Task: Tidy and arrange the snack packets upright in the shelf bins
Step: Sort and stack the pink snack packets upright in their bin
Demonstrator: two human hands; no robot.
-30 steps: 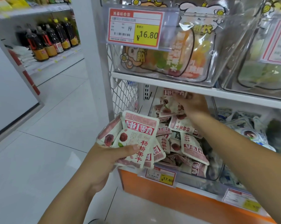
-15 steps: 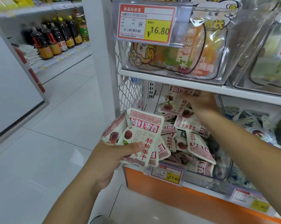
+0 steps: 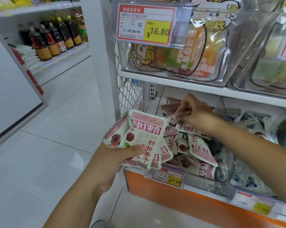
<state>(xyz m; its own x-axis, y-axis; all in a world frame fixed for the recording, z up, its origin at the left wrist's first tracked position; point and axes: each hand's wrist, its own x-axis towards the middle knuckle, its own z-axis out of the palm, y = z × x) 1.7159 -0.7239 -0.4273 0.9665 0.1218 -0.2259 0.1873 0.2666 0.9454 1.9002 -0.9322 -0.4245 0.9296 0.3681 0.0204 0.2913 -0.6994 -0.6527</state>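
Observation:
My left hand point(image 3: 116, 155) grips a fanned stack of pink-and-white snack packets point(image 3: 143, 137) in front of the lower clear bin point(image 3: 227, 175), thumb across the front packet. Inside that bin lie several more of the same packets point(image 3: 199, 148), jumbled and tilted. My right hand point(image 3: 194, 111) reaches into the back of the bin and pinches one blurred packet point(image 3: 175, 117) lifted above the pile.
A clear bin point(image 3: 171, 63) of orange and green sweets with a 16.80 price tag point(image 3: 145, 23) sits on the shelf above. Blue-and-white packets point(image 3: 254, 122) fill the neighbouring bin on the right. Dark sauce bottles point(image 3: 53, 38) stand on a far shelf across the white tiled aisle.
My right hand has pulled a packet up and toward the front of the bin. My left hand keeps its stack in the same grip. The view has shifted slightly.

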